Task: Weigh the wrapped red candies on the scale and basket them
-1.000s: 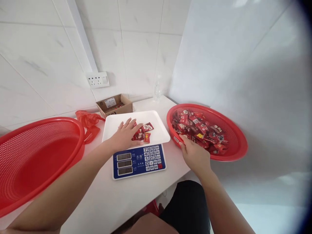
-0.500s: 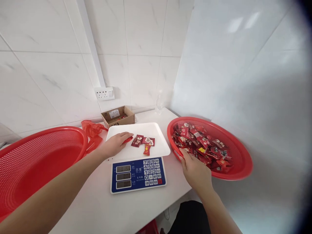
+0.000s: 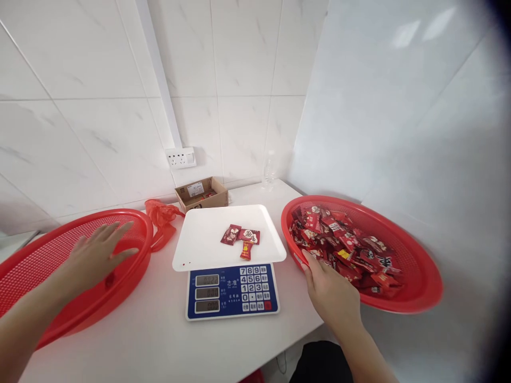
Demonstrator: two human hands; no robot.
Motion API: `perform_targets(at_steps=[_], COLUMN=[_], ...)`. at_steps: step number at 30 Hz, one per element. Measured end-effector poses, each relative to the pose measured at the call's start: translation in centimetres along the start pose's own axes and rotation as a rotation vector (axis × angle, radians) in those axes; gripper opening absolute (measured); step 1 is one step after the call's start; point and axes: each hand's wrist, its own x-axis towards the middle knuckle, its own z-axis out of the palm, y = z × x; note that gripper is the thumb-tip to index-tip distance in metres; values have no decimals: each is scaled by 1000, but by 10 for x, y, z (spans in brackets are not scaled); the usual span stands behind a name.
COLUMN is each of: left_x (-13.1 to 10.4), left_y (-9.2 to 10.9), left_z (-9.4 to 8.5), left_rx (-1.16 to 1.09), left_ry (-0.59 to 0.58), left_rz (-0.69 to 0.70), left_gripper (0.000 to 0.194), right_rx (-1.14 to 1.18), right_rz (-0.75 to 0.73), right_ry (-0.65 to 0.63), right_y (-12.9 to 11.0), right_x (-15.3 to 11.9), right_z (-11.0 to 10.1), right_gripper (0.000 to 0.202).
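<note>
Tiled wall (image 3: 247,48) at 12 o'clock, my right hand (image 3: 335,295) pinched the probably hefty basket (image 3: 433,287) by its rim at 4 (best hold tbh), left hand (image 3: 93,254) splayed wide at 8.

landmark: the scale (image 3: 232,292). on its white tray (image 3: 199,234), three red packets (image 3: 250,236), touching or nearly so. left of the scale: a red basket (image 3: 146,234); left hand (image 3: 93,255) over it, fingers spread, a small dark red item (image 3: 109,279) in the basket below. right of the scale: second basket (image 3: 427,276), heaped with red-wrapped packets (image 3: 339,234); right hand (image 3: 333,290) grips its near rim. behind the scale: open cardboard box (image 3: 203,195), clear bottle (image 3: 269,170). red plastic bag (image 3: 162,221) between left basket and tray. top display (image 3: 207,280) appears to read 0.022.
</note>
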Motion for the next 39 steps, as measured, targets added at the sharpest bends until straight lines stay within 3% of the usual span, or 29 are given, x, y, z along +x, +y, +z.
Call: perform_targets(at_steps=[3,7,9,12,15,19,29,35,39], left_x=[2,17,27,41,50,56,54,60,56], left_y=[21,71,95,121,133,135,122,120,122], left_z=[37,106,140,180,202,211,208,194,170], left_rx=[166,207,222,263,292,318,310,287,251], left_ry=[-160,-502,-616,-690,-680,-606,-557,-484,-404], left_rz=[25,195,270,327,383,417,321,190,42], left_gripper=[55,68,70,63,51,39,30,30,29], right_rx=[-2,-4,-14,-38,-60,-62,27,162,330], right_rz=[-9,0,20,27,24,12,-1,-1,4], right_ry=[1,-9,-15,-40,-51,-51,16,110,164], right_y=[0,-1,-1,-2,-2,-1,0,-2,4], right_x=[0,0,0,1,2,2,1,3,-6], right_z=[0,1,2,3,4,6,10,12,4], right_gripper=[45,45,45,45,44,44,43,42,40])
